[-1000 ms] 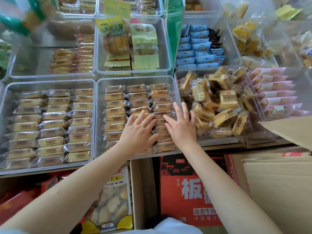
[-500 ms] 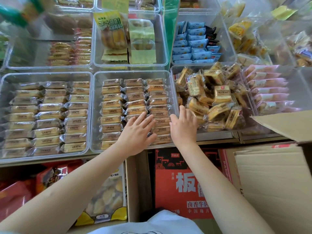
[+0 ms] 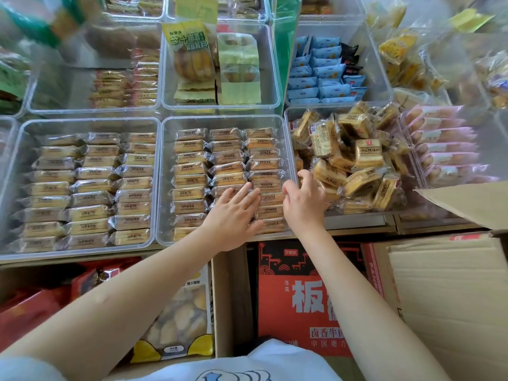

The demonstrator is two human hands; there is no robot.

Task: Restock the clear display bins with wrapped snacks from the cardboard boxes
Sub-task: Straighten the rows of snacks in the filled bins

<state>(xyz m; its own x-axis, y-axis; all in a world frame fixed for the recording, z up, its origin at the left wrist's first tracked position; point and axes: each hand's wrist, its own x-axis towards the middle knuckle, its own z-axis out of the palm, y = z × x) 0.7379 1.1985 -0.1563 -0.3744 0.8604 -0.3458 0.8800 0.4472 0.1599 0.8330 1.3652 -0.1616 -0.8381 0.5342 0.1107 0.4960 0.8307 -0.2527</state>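
The left hand (image 3: 233, 215) is laid flat, fingers spread, on the wrapped snacks (image 3: 228, 171) rowed in the middle clear bin (image 3: 162, 188), while the right hand (image 3: 303, 202), fingers loosely curled and holding nothing, is positioned at that bin's right wall, above the red cardboard box (image 3: 302, 298).

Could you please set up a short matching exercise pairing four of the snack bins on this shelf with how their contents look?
Things:
1. centre bin
2. bin right of the centre one
3. blue-packet bin
4. pink-packet bin

Contents:
A. loose, jumbled heap of tan wrapped cakes
B. three tidy columns of tan bars, left hand flat on them
C. packets stacked at the far right of the front row
D. rows of packets with a few black ones, back row

Pairs: 1-B, 2-A, 3-D, 4-C
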